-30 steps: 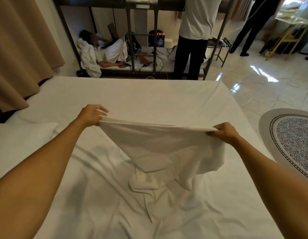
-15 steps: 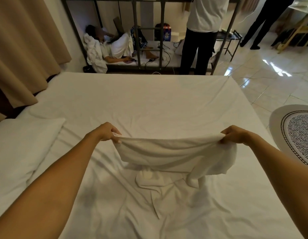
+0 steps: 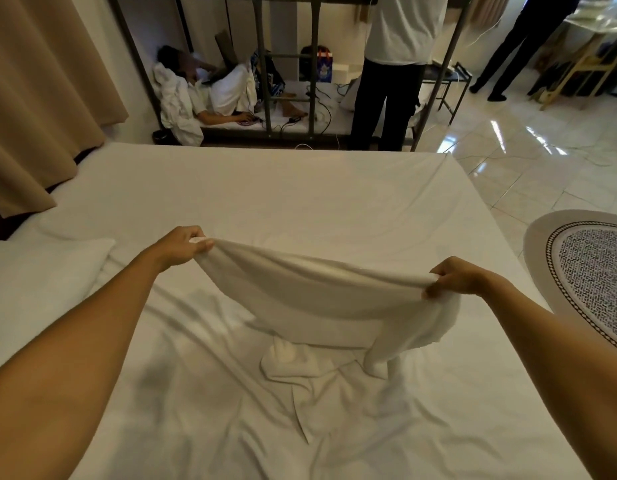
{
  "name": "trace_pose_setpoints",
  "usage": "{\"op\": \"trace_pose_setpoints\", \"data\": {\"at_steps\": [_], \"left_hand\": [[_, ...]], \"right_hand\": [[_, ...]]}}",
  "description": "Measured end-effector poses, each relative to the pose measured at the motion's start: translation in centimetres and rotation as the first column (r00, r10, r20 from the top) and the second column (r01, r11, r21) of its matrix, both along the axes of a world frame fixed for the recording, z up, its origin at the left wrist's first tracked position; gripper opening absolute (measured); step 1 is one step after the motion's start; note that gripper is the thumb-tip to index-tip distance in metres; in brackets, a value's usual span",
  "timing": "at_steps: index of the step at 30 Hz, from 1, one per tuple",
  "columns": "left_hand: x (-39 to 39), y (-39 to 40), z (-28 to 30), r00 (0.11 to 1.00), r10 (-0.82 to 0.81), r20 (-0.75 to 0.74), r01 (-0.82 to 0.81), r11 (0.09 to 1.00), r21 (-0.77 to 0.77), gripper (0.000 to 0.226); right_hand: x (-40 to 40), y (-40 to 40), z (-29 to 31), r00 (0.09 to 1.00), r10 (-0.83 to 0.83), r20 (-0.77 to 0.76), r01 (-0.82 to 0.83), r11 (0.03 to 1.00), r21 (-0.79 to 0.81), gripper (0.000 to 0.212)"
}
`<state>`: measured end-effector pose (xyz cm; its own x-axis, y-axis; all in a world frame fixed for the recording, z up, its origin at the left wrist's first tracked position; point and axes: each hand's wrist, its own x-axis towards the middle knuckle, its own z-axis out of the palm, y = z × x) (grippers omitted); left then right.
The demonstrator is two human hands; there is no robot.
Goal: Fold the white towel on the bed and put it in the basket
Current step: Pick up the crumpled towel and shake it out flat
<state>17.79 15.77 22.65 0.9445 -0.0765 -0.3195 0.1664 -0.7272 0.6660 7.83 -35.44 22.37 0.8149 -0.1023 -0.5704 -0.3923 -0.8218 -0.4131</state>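
A wide bed (image 3: 283,195) in a creased white sheet fills most of the frame. Glossy pale floor tiles (image 3: 528,161) run along the right side, tan curtains (image 3: 40,98) hang at upper left, and a metal bunk frame (image 3: 286,64) stands across the top, where people lie and stand. A patterned oval rug (image 3: 591,271) sits at the right edge and a pillow (image 3: 33,275) at the left edge. The white towel (image 3: 321,299) hangs at centre; its lower end seems to touch the sheet. The left hand (image 3: 182,247) and right hand (image 3: 463,277) each pinch an upper corner between their fingers.
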Motion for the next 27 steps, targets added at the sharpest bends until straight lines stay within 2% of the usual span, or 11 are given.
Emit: {"op": "trace_pose_setpoints", "data": {"at_steps": [3,6,8,11,13,14,18,21,23,25,27], "left_hand": [[0.9,1.6,0.3,0.999,0.047,0.015,-0.047,0.998,-0.032,0.023],[1.5,2.9,0.6,0.996,0.086,0.021,-0.086,0.996,-0.025,0.022],[1.7,3.4,1.2,0.996,0.093,0.013,-0.092,0.995,-0.025,0.022],[1.7,4.1,1.9,0.993,0.109,-0.052,-0.114,0.989,-0.098,0.020],[1.3,4.3,2.0,0.990,0.073,-0.120,-0.086,0.990,-0.113,0.016],[1.1,4.2,1.8,0.989,0.037,-0.144,-0.048,0.996,-0.072,0.012],[0.9,2.3,-0.2,0.982,-0.038,-0.188,0.058,0.993,0.104,0.008],[1.4,-0.7,-2.1,0.995,0.043,-0.087,-0.019,0.964,0.264,0.017],[1.9,-2.9,-3.2,0.995,0.087,-0.048,-0.067,0.944,0.322,0.022],[2.6,-4.6,-3.6,0.994,0.099,-0.040,-0.078,0.931,0.356,0.023],[3.9,-5.9,-3.3,0.997,0.066,-0.029,-0.050,0.919,0.391,0.035]], "right_hand": [[0.1,0.6,-0.3,1.000,0.031,0.000,-0.031,0.995,-0.095,0.021],[0.5,0.9,-0.2,1.000,0.008,0.012,-0.007,0.995,-0.095,0.030],[0.8,0.8,0.3,0.999,-0.037,-0.004,0.037,0.999,-0.008,0.037],[0.9,0.3,1.0,0.989,-0.081,-0.124,0.102,0.979,0.177,0.051],[1.0,-0.2,1.2,0.981,-0.050,-0.188,0.092,0.970,0.223,0.058],[1.0,-0.5,1.2,0.980,-0.029,-0.198,0.071,0.975,0.211,0.058],[1.7,0.0,0.7,0.992,0.029,-0.123,-0.026,0.999,0.026,0.030],[3.0,1.7,-0.4,1.000,0.022,0.004,-0.021,0.981,-0.194,0.040],[3.9,2.9,-0.9,0.996,0.010,0.090,0.016,0.960,-0.280,0.043],[4.9,3.4,-1.1,0.986,-0.011,0.166,0.065,0.943,-0.327,0.035],[6.1,4.0,-0.7,0.970,-0.017,0.244,0.108,0.925,-0.365,0.026]]}}
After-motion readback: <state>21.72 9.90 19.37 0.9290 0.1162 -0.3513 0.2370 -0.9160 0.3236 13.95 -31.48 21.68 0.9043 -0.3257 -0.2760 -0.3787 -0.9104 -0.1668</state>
